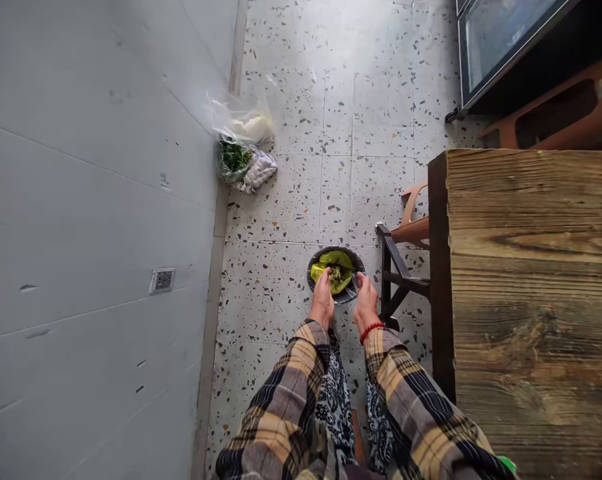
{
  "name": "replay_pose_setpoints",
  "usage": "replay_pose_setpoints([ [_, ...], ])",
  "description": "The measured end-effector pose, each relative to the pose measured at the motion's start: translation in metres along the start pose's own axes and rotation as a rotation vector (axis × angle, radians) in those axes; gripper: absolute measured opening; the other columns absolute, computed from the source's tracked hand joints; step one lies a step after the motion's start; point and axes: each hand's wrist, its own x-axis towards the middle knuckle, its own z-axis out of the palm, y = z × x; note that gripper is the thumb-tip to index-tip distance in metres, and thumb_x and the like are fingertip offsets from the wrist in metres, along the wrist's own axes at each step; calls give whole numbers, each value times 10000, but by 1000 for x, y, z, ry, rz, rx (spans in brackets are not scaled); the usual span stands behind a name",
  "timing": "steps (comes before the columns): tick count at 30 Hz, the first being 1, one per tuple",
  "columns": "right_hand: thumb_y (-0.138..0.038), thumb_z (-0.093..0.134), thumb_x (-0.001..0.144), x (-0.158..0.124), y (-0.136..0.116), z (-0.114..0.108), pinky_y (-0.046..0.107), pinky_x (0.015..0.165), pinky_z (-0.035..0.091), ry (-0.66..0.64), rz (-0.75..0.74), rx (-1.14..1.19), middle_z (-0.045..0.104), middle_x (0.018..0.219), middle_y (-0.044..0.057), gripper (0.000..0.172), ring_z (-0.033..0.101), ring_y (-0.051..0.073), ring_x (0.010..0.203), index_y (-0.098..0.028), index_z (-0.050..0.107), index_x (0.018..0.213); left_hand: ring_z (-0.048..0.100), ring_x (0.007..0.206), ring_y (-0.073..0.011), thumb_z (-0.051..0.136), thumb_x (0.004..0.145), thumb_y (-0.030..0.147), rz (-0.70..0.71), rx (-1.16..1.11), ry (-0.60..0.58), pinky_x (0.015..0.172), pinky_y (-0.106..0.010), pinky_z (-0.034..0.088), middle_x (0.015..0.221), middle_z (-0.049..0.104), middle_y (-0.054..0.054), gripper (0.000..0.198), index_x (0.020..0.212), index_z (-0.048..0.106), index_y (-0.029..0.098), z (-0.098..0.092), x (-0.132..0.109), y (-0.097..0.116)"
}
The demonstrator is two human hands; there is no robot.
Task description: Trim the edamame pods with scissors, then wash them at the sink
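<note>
A round dark bin, lined with thin dark plastic, stands on the floor in front of my feet. Inside lies a crumpled yellow plastic bag with greenish scraps in its middle. My left hand reaches over the bin's near left side, fingers extended and pointing forward. On the near right side is my right hand, a red bead bracelet on its wrist, its fingers apart and slightly bent by the rim. Nothing shows in either palm. Whether the fingers touch the bin is unclear.
Clear plastic bags with leafy greens and pale produce lie against the left wall. A thick wooden table occupies the right, with a dark metal leg frame and a brown plastic stool beside it. Farther back stands a glass-fronted cabinet on casters.
</note>
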Motion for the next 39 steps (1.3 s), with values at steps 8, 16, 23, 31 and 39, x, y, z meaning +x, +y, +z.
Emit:
replay_pose_setpoints([
  [8,-562,544,837,-107,-99,-45,236,485,471,-290,28,162,653,701,19,404,597,130,555,-181,668,886,654,686,-121,560,864,274,-164,-170,59,690,-254,522,775,658,-50,160,936,604,138,-4,-101,38],
  [16,-372,557,905,-122,-174,-292,414,836,537,-44,-749,-464,642,1098,92,335,623,240,986,-274,590,1224,622,680,-106,625,806,331,55,97,-81,651,-222,514,789,661,-23,209,909,652,151,83,-203,61],
  [23,-624,618,790,-96,-91,-497,638,1076,343,341,-639,-996,288,1555,183,981,322,396,1398,-241,126,1549,603,728,-130,637,802,524,188,466,-287,671,-233,515,815,666,-22,382,959,677,178,170,-274,19],
  [31,-626,404,912,26,-166,-494,578,1148,213,327,-732,-1022,126,1605,216,892,125,343,1478,-105,60,1550,606,749,-159,606,822,525,257,795,-392,706,-275,502,825,670,-34,394,972,682,168,243,-311,-60],
  [39,-621,347,936,150,-271,-507,521,1169,211,203,-971,-914,202,1600,171,795,150,297,1481,-121,195,1535,623,783,-183,513,891,466,412,1004,-419,746,-323,512,872,664,-60,347,1012,656,174,308,-308,-100],
])
